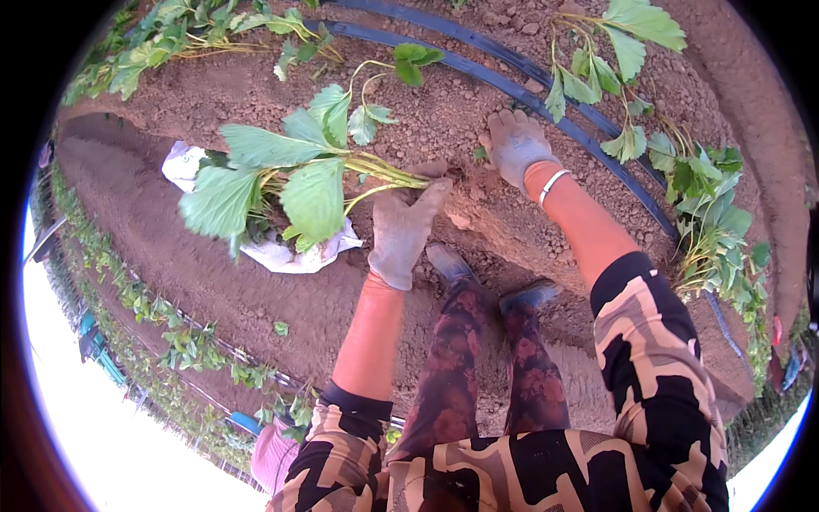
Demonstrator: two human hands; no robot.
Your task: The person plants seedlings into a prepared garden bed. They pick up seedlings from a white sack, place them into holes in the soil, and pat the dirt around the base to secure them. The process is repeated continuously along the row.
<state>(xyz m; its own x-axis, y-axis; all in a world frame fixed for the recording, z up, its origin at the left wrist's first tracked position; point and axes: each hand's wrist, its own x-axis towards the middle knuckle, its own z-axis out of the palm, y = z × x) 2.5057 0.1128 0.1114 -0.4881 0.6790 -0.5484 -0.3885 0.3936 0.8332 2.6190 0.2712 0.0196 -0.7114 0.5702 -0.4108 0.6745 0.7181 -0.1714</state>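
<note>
My left hand (403,230), in a pale, soil-stained glove, is closed round the stem base of a strawberry plant (375,168). The plant's broad green leaves spread to the left, over a white bag (299,256) with more leaves in it. The roots are hard to make out against the soil. To the right, my gloved right hand (518,147) rests on the brown soil of the raised bed (444,102), fingers spread and partly against the dirt. A small green sprig (479,154) lies beside that hand.
Two dark drip hoses (503,81) run along the bed beyond my hands. Strawberry plants lie at the upper left (171,43), upper right (614,60) and right (712,213). My shoes (529,295) stand in the furrow. A person's pink hat (275,452) shows at lower left.
</note>
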